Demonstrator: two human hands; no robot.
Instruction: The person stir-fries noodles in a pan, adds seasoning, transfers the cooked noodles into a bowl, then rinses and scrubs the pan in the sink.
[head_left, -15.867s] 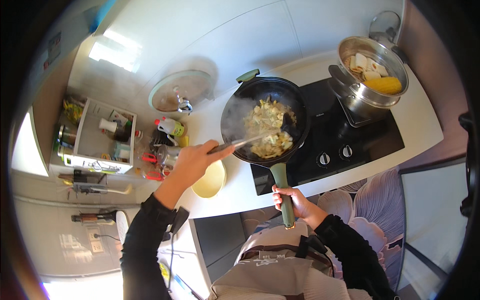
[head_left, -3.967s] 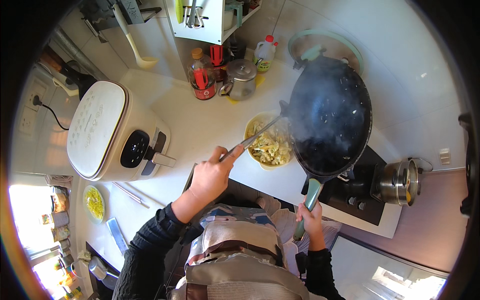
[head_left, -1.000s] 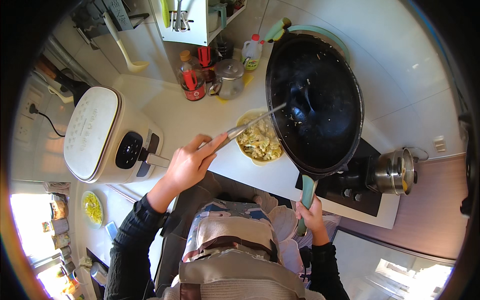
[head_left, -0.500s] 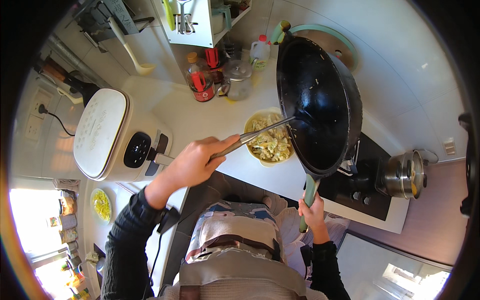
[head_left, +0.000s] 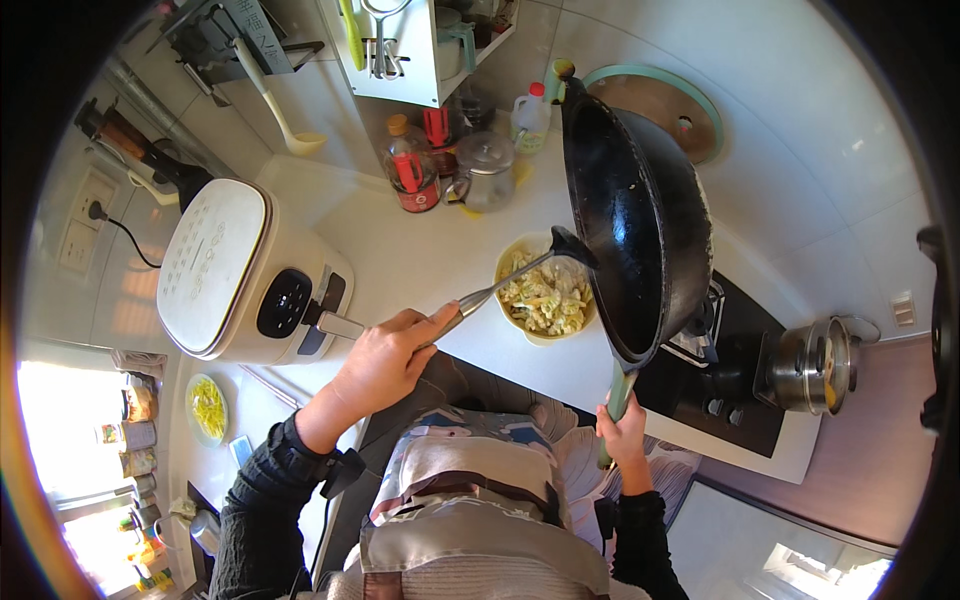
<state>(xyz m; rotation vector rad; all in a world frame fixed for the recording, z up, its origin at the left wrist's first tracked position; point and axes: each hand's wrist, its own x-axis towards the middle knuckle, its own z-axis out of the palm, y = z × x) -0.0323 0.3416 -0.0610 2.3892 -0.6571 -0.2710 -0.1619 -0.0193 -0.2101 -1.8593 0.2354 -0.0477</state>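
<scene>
My left hand [head_left: 385, 358] is closed around the handle of a spatula [head_left: 572, 247] with a metal shaft and a black head. Its head hangs over the far right rim of a pale bowl [head_left: 537, 340], beside the wok's edge. Cooked pale-yellow and green food [head_left: 545, 300] fills the bowl, which stands on the white counter. My right hand [head_left: 622, 432] grips the green handle of a large black wok [head_left: 640, 230]. The wok is tipped steeply on its side just right of the bowl, its inside facing left, with a few small bits stuck to it.
A black cooktop [head_left: 720, 400] holds a steel pot [head_left: 808, 365] at right. A sauce bottle [head_left: 410, 170] and glass teapot [head_left: 482, 170] stand behind the bowl. A white cooker [head_left: 250, 275] occupies the left. A lid [head_left: 700, 95] leans on the back wall; a plate of yellow-green shreds [head_left: 207, 410] lies far left.
The spatula's head has come out of the wok and moved left over the bowl's rim. The wok has tipped further onto its side, showing more of its outside.
</scene>
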